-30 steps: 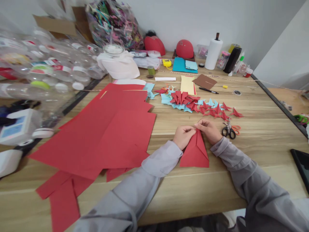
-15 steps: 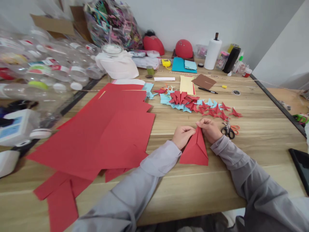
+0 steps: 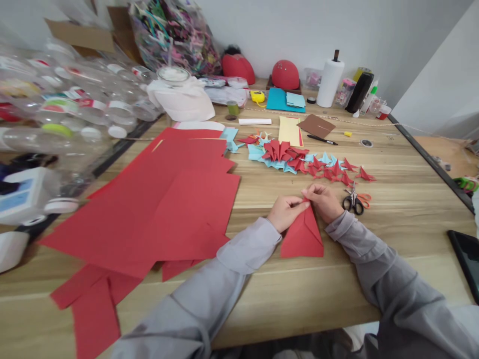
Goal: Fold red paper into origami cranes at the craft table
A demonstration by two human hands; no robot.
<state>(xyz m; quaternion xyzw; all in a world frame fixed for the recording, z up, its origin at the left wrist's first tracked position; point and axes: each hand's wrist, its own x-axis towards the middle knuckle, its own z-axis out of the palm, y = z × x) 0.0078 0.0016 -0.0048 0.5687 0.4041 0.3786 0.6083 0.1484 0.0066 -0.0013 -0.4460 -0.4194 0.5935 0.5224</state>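
Note:
A red paper folded into a pointed triangle (image 3: 303,237) lies on the wooden table (image 3: 392,239) in front of me. My left hand (image 3: 286,212) pinches its tip from the left. From the right, my right hand (image 3: 325,201) pinches the same tip, fingers bent over the point. Both grey sleeves rest on the table.
Large red paper sheets (image 3: 164,199) cover the table's left half. Folded red and blue paper shapes (image 3: 299,160) lie beyond my hands, scissors (image 3: 354,201) just right of them. Plastic bottles (image 3: 75,109) pile up at the left, a paper towel roll (image 3: 329,82) at the back, a dark tablet (image 3: 467,259) at the right edge.
My left fingers have slid a little further over the paper's tip toward the right hand. The paper itself has barely shifted.

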